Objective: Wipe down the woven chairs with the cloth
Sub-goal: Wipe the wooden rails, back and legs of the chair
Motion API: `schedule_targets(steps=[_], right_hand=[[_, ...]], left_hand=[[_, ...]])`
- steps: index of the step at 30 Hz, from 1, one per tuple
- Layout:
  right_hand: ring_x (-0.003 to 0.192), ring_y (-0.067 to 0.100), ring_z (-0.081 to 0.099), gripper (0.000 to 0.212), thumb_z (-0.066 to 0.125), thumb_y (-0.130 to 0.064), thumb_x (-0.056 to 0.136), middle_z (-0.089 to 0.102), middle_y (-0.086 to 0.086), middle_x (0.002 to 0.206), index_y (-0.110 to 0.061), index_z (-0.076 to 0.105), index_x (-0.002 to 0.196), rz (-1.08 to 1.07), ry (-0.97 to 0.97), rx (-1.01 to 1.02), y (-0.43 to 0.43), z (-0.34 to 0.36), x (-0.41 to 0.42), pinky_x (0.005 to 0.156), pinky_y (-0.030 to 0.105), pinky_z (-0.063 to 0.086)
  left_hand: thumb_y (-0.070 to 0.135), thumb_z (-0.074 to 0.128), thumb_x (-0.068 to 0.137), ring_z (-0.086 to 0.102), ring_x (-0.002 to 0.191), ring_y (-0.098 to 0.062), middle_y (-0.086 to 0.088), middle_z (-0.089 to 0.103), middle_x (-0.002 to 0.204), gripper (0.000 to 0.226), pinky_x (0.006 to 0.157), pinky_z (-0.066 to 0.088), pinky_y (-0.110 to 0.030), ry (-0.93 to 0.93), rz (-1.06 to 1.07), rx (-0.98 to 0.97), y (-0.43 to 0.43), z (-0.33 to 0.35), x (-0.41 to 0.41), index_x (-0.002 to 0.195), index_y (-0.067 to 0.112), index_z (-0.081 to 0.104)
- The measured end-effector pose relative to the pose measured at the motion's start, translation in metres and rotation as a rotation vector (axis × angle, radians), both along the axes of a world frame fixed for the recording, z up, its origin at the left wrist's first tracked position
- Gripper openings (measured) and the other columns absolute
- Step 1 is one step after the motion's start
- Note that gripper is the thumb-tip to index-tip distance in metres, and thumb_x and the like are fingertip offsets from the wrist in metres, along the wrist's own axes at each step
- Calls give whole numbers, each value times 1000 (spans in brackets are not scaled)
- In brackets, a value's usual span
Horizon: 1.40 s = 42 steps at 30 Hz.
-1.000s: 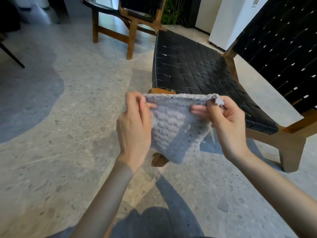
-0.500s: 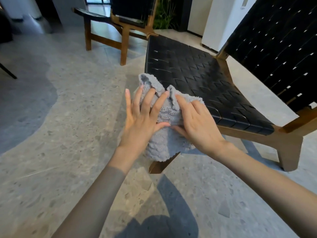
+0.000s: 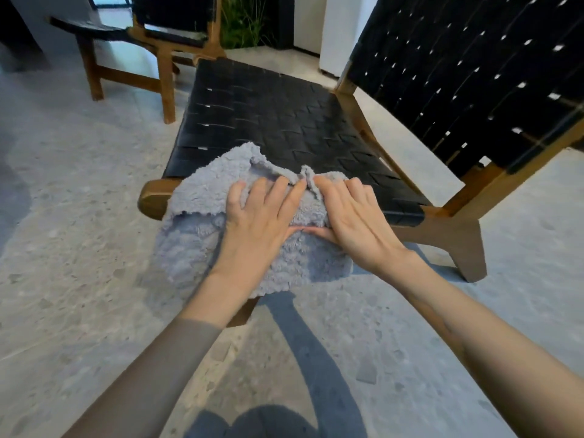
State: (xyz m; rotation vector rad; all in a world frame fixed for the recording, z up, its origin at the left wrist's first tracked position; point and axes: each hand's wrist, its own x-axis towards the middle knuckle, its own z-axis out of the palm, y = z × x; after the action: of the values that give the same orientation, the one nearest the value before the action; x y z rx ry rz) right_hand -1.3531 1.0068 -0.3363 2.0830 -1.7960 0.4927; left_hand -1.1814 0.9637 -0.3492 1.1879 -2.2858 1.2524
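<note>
Left hand (image 3: 256, 222) and right hand (image 3: 350, 216), flat and released, press the cloth (image 3: 196, 248) on the seat (image 3: 268, 115) at its 6 o'clock edge. Wiping looks barely begun, with the 11 o'clock chair (image 3: 164, 58) left to do.

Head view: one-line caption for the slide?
The left hand and right hand press a grey cloth on the front edge of the black woven chair seat; a second chair stands behind.

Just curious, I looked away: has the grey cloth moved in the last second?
Yes. The cloth went from being held in the air down onto the front edge of the woven seat.
</note>
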Motion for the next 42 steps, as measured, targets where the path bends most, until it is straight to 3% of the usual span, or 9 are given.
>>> schedule_targets(steps=[9,15,19,22,26,31,36,39,42], right_hand=[[82,19,35,66,55,-50,88,54,11,92,2,51,129,-121,16,21,31,-29,-100,72,31,25],[77,24,56,67,33,-52,94,62,10,91,3,58,124,-330,309,-21,51,-50,-152,69,32,41],[78,22,58,61,53,-50,91,64,8,93,1,59,124,-375,353,-41,54,-57,-154,67,30,47],[83,26,55,61,61,-37,90,61,14,101,4,49,133,-384,208,5,56,-60,-143,69,34,43],[99,28,42,62,40,-40,101,48,15,120,1,27,145,-355,10,88,48,-55,-123,79,31,27],[89,27,40,59,39,-40,100,51,16,106,2,36,141,-229,-11,22,38,-42,-87,73,27,14],[86,22,40,50,59,-20,93,55,9,102,-4,42,138,-70,-6,-56,15,-23,-18,69,28,17],[86,19,35,53,59,-9,90,51,7,99,-6,39,139,26,-100,-70,7,-15,20,67,30,18],[90,16,30,55,56,-5,90,51,8,104,-8,37,142,121,-248,-69,6,-13,43,74,30,24]], left_hand=[[63,42,87,53,102,-15,6,50,123,77,88,43,-34,-85,-196,47,14,-14,-111,147,18,23],[47,50,90,53,104,-16,4,51,122,65,85,43,-32,-163,-265,87,24,-31,-183,143,17,29],[37,49,89,54,102,-14,4,52,118,61,81,42,-29,-160,-283,67,23,-38,-196,141,14,31],[41,53,88,52,107,-11,8,51,123,67,86,41,-25,-145,-280,51,21,-40,-188,143,16,24],[46,48,88,52,105,-8,13,50,127,65,81,26,-29,-110,-232,49,20,-32,-158,142,22,20],[26,40,83,49,108,-8,13,54,123,60,80,22,-31,-66,-138,7,15,-26,-101,140,24,22],[29,60,85,33,112,-16,3,50,129,63,77,23,-32,63,-47,-64,5,-17,-18,140,22,30],[23,52,90,30,110,-20,-5,31,126,62,74,21,-34,111,34,-50,6,-16,25,145,19,24],[18,59,89,28,109,-24,-7,27,126,68,79,25,-35,226,60,-30,12,-18,50,146,20,22]])
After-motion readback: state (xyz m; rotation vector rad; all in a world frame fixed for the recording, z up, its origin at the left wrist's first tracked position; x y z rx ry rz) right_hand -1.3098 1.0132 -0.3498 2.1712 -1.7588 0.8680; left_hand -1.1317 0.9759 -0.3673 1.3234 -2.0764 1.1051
